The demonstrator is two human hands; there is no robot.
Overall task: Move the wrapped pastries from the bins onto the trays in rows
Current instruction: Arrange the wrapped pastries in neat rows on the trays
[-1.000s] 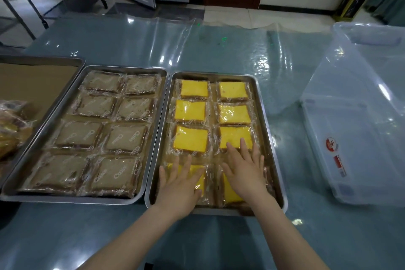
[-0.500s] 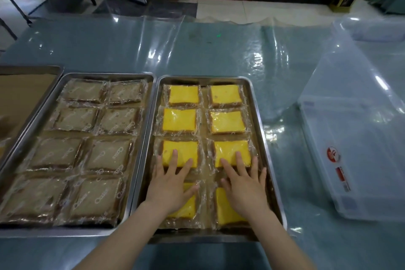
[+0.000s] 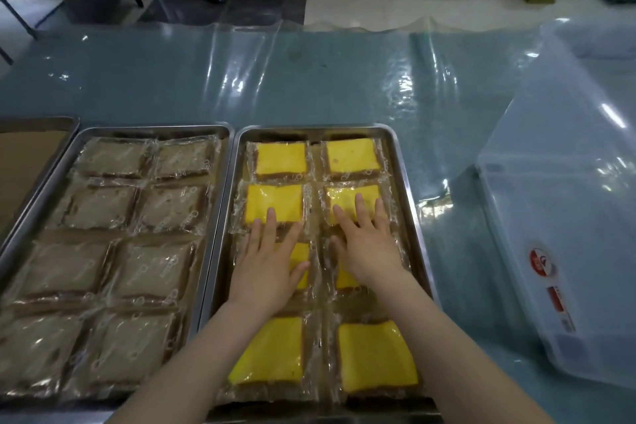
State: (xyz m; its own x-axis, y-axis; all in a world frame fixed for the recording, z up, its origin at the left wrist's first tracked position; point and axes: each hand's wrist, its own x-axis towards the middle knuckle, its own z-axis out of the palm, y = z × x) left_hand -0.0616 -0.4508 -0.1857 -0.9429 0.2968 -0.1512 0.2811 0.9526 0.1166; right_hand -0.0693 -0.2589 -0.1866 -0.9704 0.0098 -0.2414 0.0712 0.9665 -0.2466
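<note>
- My left hand (image 3: 266,268) lay flat, fingers straight, on the left-column pastry (image 3: 303,258) in the third row, holding nothing.
- My right hand (image 3: 370,251) lay just as flat on the right-column pastry (image 3: 344,280), fingertips reaching the second row.
- Both pastries sat directly under my palms in the tray (image 3: 309,130), whose long side ran away from me.
- The clear bin (image 3: 568,217) stood off to the right, nearer my right hand.

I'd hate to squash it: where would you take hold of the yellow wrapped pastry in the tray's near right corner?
Probably from above, pinching the clear wrapper margin at its far edge. The yellow pastry lies flat, the tray rim hems its right and near sides, and a neighbour pastry lies close on its left.
</note>
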